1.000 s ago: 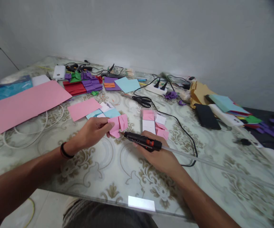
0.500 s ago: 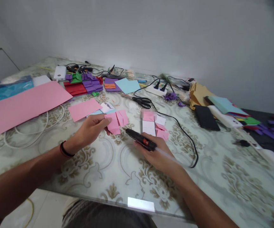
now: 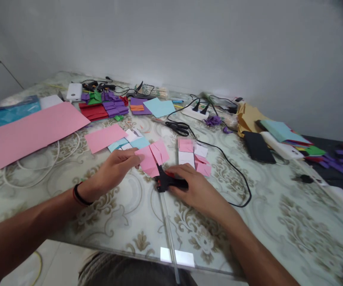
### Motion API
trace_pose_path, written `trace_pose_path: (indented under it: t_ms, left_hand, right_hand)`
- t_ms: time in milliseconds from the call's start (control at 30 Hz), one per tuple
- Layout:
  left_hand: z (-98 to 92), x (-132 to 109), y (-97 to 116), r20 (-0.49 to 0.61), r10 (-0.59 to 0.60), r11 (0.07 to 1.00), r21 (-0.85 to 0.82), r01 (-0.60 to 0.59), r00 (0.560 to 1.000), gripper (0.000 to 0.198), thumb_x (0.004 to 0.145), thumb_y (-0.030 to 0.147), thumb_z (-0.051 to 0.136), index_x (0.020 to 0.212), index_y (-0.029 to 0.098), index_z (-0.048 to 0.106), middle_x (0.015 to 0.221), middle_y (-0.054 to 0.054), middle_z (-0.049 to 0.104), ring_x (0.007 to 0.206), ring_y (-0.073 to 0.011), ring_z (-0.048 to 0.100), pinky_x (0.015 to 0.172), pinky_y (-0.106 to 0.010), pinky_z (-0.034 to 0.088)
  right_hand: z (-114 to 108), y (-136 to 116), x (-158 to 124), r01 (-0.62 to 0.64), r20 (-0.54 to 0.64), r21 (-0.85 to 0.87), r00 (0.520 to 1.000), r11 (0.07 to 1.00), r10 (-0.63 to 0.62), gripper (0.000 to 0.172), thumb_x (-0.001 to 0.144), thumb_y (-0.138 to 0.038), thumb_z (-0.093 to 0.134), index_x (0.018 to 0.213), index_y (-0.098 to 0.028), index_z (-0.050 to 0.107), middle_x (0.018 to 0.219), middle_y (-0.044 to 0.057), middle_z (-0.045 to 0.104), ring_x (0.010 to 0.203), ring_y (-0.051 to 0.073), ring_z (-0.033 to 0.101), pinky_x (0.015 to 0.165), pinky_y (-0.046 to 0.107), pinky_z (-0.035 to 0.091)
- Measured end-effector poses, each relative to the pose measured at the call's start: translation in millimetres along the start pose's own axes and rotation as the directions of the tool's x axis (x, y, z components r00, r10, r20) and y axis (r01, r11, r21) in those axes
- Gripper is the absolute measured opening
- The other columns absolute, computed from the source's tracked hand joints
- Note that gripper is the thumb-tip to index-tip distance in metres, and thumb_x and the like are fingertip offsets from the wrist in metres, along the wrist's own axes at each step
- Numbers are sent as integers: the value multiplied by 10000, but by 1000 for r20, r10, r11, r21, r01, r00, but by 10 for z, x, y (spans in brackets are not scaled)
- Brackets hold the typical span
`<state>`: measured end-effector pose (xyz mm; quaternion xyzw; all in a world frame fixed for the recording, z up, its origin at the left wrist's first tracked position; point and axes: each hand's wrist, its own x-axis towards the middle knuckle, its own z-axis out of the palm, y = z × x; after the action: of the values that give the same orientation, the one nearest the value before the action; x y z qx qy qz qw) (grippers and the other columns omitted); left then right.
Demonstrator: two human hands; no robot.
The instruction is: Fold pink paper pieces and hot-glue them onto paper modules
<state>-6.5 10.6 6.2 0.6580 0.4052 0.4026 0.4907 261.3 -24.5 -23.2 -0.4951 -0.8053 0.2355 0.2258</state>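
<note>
Right hand (image 3: 197, 190) swung its gripped glue gun (image 3: 168, 182) to pleated pink paper (image 3: 152, 157) the left hand (image 3: 114, 171) pinches.

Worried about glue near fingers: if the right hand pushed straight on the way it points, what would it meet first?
Most likely the pink folded paper, right at the nozzle of the glue gun in the right hand; the left hand holds it just beside that line.
</note>
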Motion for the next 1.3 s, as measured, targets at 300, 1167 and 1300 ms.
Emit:
trace_pose_path:
  t_ms: [300,1167,1300]
  left_hand:
    - [67,37,168,21,3,999,-46,-2,1000,316,945,327,598,664,184,611,680,-12,581,721,-179,529,724,-318,419]
    - [398,677,1294,-98,417,808,-414,-418,903,236,919,281,654,745,179,778,782,-43,633,798,-189,499,769,-305,445]
    - [259,680,1276,-61,370,872,-322,-369,927,152,930,321,703,931,217,814,858,-40,701,830,-201,576,796,-309,474]
  right_hand:
    - [-312,-416,48,-76,-33,274,996,959,88,181,932,-316,700,1080,-213,714,1061,68,752,988,232,695,898,368,539]
    - [-1304,-931,767,437,-439,670,885,600,-154,292,858,-417,838,735,-191,698,648,-28,636,586,89,563,581,214,525]
    - [-1316,-871,738,367,-409,612,905,701,-117,305,874,-433,811,746,-184,691,654,-34,622,579,82,556,574,212,498]
